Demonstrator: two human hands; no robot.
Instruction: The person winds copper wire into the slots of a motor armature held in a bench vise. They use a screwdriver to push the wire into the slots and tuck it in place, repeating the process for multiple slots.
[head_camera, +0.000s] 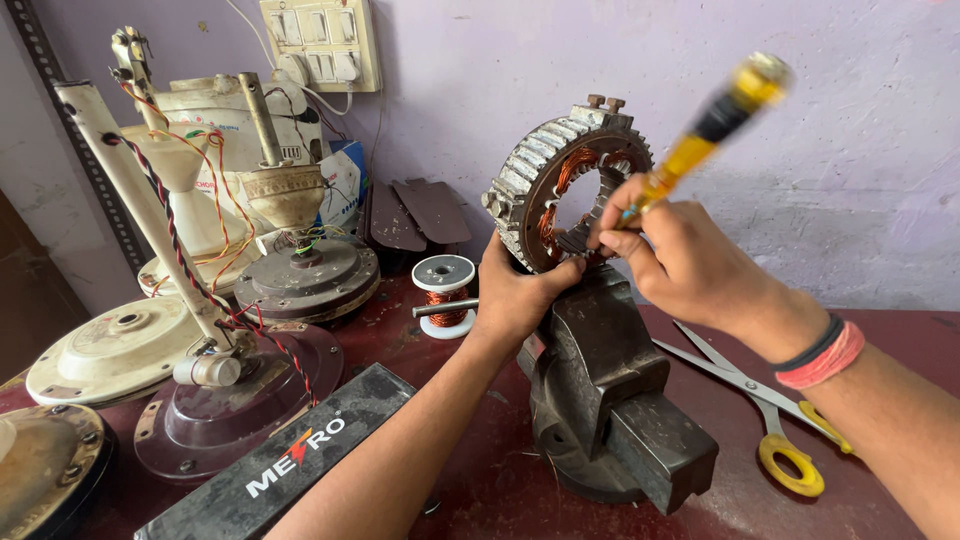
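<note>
- Down on the dark red worktop (880, 330), crowded left to right: dismantled ceiling fan motors (300, 270) and pale housings (115, 345) with red and yellow wires trailing, a long black box (290, 460) at the near edge.
- Centre stage, the heavy bench vise (610, 390), with the fan stator (565, 185) perched upright on top of it, ribbed steel ring facing us, copper windings showing inside the bore.
- Left hand (515, 295) comes up from below and clamps onto the stator's lower rim, fingers curled round the edge, thumb pressing the face. That's the steadying grip.
- Right hand (675, 255) is closed tight around a yellow-handled screwdriver (710, 125), handle tilted up and away to the right, tip buried at the lower inner slots of the ring (the tip itself is hidden behind the fingers).
- My read: the step in hand is working the blade into a slot to lever at the winding or its packing. The next move would call for a firm hold from the left hand and short, controlled pressure, since a slip could gouge the copper or the thumb just beside it.
- Behind the left wrist, a spool of copper wire (443, 290) stands on the worktop.
- Off to the right, yellow-handled scissors (765, 410) lie flat, untouched, well apart from both hands.
</note>
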